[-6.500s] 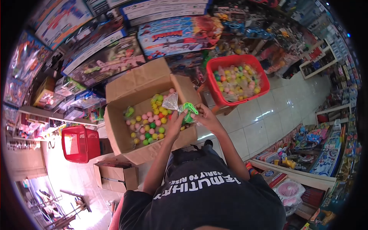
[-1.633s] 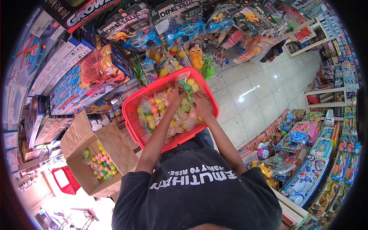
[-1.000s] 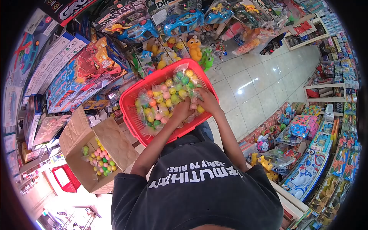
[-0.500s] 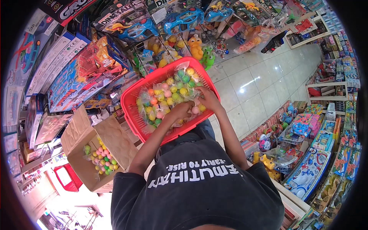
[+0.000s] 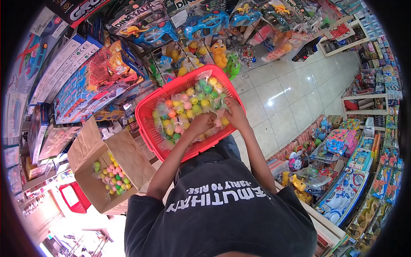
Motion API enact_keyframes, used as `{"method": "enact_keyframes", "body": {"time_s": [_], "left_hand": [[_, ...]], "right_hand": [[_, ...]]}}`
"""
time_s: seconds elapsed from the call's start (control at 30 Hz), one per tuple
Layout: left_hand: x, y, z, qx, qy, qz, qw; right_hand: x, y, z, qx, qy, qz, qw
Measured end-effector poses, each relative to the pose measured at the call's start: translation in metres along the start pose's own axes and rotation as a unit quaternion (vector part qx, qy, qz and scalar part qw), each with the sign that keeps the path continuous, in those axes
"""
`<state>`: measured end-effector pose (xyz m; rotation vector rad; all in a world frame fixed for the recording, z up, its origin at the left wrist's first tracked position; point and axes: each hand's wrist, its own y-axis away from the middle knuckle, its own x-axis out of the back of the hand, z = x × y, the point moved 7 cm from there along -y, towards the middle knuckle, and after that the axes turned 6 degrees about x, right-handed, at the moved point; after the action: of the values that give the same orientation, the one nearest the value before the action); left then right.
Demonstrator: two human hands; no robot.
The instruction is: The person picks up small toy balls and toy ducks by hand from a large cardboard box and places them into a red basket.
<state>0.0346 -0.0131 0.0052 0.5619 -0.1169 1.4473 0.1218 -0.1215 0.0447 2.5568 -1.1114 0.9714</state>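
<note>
A red plastic basket [image 5: 147,103] rests in front of my body, filled with small yellow, green, pink and orange balls [image 5: 187,105] in clear plastic bags. Over the basket's near right part, my left hand [image 5: 203,124] has its fingers curled in, pinching a clear plastic bag [image 5: 217,123] that holds pink and yellow balls. Just to the right, my right hand [image 5: 235,114] grips the same plastic with bent fingers, close to the basket's right rim. The fingertips of both hands are partly hidden.
To the left, an open cardboard box [image 5: 87,182] holds more coloured balls [image 5: 115,177]. Boxed toys [image 5: 87,88] are stacked at the left, and packaged dinosaur toys [image 5: 205,23] hang beyond the basket. Toy shelves [image 5: 342,188] line the right side, past the tiled floor [image 5: 287,90].
My right hand has shifted slightly away from my left hand, toward the basket's right rim. My left hand stays almost in place, and the basket has hardly moved.
</note>
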Motion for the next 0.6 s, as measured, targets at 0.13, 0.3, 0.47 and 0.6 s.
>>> {"method": "enact_keyframes", "body": {"time_s": [0.13, 0.3, 0.47, 0.6], "left_hand": [[-0.006, 0.007, 0.011, -0.027, -0.014, 0.029, 0.999], [0.002, 0.022, 0.015, -0.009, -0.008, 0.070, 0.997], [0.021, 0.071, 0.038, -0.013, 0.051, 0.222, 0.974], [0.006, 0.113, 0.036, 0.110, 0.200, 0.185, 0.956]], "right_hand": [[0.012, 0.007, -0.018, 0.034, 0.006, 0.032, 0.999], [0.032, 0.026, -0.042, 0.059, -0.056, 0.060, 0.995], [0.026, 0.060, -0.017, -0.059, -0.279, -0.077, 0.955], [-0.009, 0.101, 0.020, -0.093, -0.315, -0.322, 0.888]]}}
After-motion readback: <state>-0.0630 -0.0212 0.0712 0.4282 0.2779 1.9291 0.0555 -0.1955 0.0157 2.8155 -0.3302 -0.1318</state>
